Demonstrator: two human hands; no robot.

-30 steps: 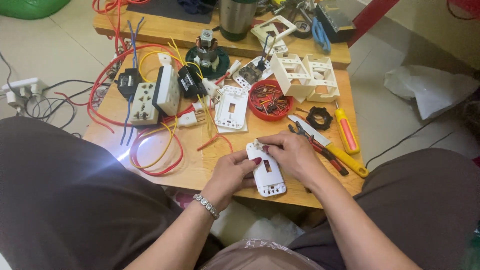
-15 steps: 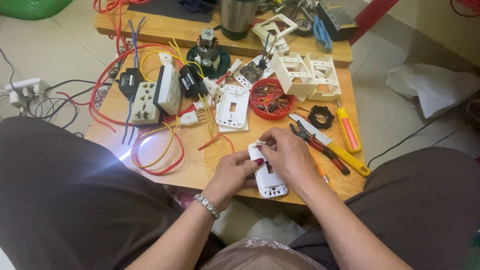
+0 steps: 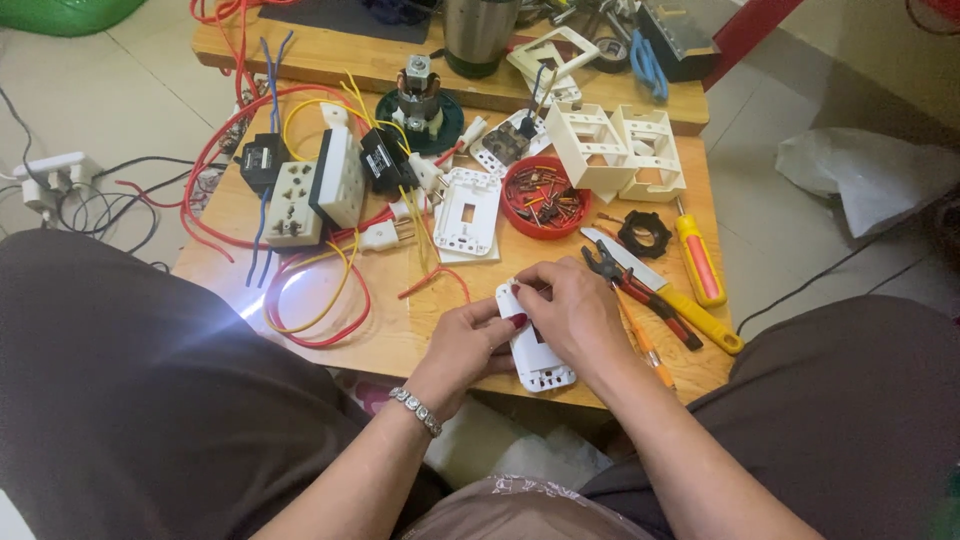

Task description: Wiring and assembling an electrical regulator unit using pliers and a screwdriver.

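Hands meet over a white switch plate [image 3: 540,358] near the front edge of the wooden desk [image 3: 400,340]. The left hand [image 3: 470,345] grips the plate's left side, thumb on top, a beaded bracelet [image 3: 416,410] at its wrist. The right hand [image 3: 575,310] lies curled over the plate's upper half, fingertips pinching at its top end; what they pinch is hidden. Just right of that hand lie red-handled pliers [image 3: 640,295] and a yellow screwdriver [image 3: 697,258]. Farther back sit a red dish of small parts [image 3: 545,195], another white cover plate [image 3: 467,210], and a socket block [image 3: 295,203] tangled in red and yellow wires [image 3: 320,300].
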